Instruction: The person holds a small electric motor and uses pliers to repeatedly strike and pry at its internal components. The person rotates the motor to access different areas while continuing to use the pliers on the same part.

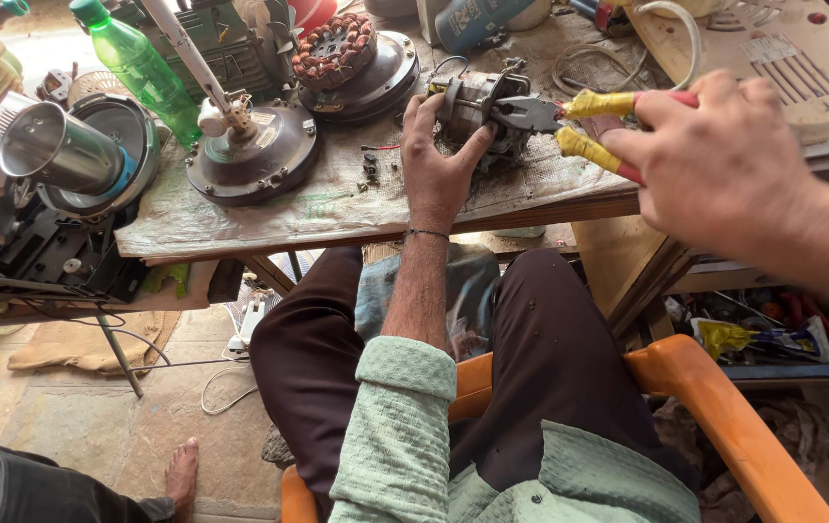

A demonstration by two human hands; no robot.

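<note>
The pliers (584, 126) have yellow and red handles. The bottle (138, 66), far left, is green. The chair (715, 407), near, is orange. The sleeve (397, 436) is light green with tiny dots.

The wooden workbench (569, 205) has a dirty cloth (240, 208) over it. A green bottle (138, 66), two round fan motors (254, 155) and a small motor (477, 107) lie on it near the far edge.
</note>
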